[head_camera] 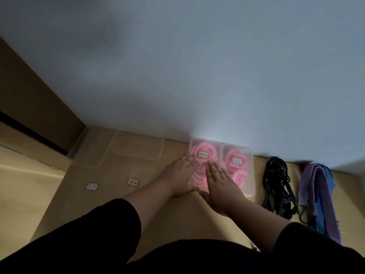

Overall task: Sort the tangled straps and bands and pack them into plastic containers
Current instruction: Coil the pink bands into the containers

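Black sleeves [110, 234] are filling the bottom edge, and from them the left hand [177, 175] and right hand [221, 186] are both lying flat with straight, close-set fingers, pressing on the lid of a clear container [199, 181] holding pink coiled bands [205, 148]. A second lidded container [247, 186] of pink bands is sitting just beside it on the right against the wall, with a black strap tangle [276, 184] and purple-blue bands [316, 194] lying further right on the tan surface [79, 194]. Two empty clear containers [136, 145] are sitting to the left, two small labels [133, 182] lying near them.
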`<action>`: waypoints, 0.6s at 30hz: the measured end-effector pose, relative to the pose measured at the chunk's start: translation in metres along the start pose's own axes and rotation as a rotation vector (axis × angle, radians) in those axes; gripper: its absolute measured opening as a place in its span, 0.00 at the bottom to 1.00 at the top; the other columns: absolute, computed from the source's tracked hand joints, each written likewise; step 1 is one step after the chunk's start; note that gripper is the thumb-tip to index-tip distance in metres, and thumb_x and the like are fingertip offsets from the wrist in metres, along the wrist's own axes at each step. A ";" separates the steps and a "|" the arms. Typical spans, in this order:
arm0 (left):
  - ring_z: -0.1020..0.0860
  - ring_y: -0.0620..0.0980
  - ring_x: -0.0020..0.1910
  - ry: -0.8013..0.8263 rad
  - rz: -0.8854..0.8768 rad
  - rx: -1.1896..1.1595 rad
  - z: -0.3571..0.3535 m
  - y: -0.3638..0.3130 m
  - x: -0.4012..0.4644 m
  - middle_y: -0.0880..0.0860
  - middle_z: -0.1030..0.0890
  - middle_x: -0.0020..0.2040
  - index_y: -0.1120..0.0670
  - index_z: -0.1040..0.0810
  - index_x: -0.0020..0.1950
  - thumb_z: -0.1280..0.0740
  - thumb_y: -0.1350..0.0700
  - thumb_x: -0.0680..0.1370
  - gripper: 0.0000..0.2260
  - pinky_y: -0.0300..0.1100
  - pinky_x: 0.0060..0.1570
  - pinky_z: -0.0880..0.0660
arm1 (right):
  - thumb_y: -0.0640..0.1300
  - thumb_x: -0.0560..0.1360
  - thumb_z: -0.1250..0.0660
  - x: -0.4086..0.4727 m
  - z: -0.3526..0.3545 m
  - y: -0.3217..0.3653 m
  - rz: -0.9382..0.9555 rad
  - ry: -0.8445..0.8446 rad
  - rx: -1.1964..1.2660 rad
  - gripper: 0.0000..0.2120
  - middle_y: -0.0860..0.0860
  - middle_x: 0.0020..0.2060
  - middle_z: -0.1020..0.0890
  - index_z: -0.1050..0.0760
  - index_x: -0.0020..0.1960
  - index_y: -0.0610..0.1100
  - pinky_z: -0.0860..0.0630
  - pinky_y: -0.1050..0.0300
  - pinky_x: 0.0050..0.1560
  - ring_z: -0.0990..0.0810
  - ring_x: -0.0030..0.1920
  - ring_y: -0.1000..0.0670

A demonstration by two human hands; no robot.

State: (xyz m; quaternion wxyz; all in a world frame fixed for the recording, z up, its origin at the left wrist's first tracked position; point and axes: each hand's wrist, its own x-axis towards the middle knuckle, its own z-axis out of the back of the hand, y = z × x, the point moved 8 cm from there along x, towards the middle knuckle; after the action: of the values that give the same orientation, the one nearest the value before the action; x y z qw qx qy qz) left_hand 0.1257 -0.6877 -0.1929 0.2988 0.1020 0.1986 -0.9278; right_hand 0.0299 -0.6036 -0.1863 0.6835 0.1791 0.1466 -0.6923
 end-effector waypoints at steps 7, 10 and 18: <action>0.62 0.49 0.80 -0.008 -0.050 -0.003 0.000 0.001 -0.016 0.52 0.60 0.82 0.54 0.58 0.82 0.37 0.33 0.77 0.46 0.47 0.79 0.56 | 0.71 0.66 0.72 -0.002 0.001 0.005 -0.026 0.017 0.011 0.47 0.45 0.75 0.69 0.72 0.75 0.42 0.67 0.51 0.76 0.70 0.77 0.46; 0.60 0.48 0.80 -0.004 -0.011 -0.051 0.004 0.009 -0.037 0.51 0.59 0.82 0.55 0.57 0.82 0.38 0.36 0.78 0.43 0.40 0.76 0.64 | 0.71 0.73 0.63 -0.003 0.010 0.013 -0.038 -0.017 0.029 0.44 0.44 0.75 0.69 0.72 0.75 0.41 0.67 0.50 0.76 0.70 0.77 0.45; 0.22 0.61 0.60 -0.421 0.123 -0.011 0.050 0.087 -0.086 0.60 0.20 0.62 0.60 0.21 0.64 0.39 0.55 0.74 0.21 0.53 0.63 0.26 | 0.56 0.82 0.45 0.020 0.036 0.079 0.144 -0.118 0.096 0.38 0.49 0.78 0.65 0.63 0.81 0.43 0.60 0.49 0.80 0.67 0.78 0.49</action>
State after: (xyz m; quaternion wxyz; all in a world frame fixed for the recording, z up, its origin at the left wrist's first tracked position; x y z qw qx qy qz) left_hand 0.2425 -0.7298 -0.1480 0.3905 -0.0838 0.1304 -0.9075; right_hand 0.1072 -0.6396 -0.1599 0.7297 0.1804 0.0595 -0.6569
